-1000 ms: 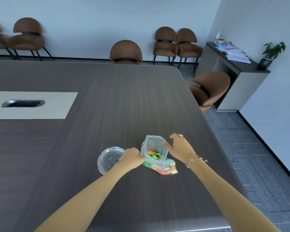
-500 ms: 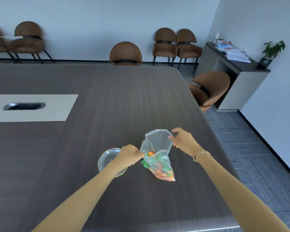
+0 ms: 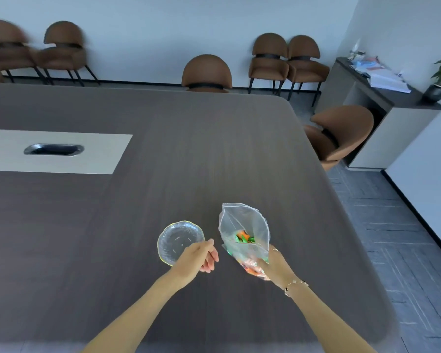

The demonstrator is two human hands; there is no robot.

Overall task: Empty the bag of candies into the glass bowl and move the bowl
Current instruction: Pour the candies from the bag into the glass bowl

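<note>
Candies (image 3: 244,237), orange and green, sit low inside the clear bag (image 3: 242,226), which stands on the dark bench (image 3: 214,149) with its mouth wide open at the top. The right hand (image 3: 274,264) is closed on the bottom corner of the bag, where more candies show through the plastic. The glass bowl (image 3: 179,240) rests on the bench just left of the bag and has nothing in it. The left hand (image 3: 199,258) hangs over the near edge of the bowl, fingers loosely curled and holding nothing, apart from the bag
</note>
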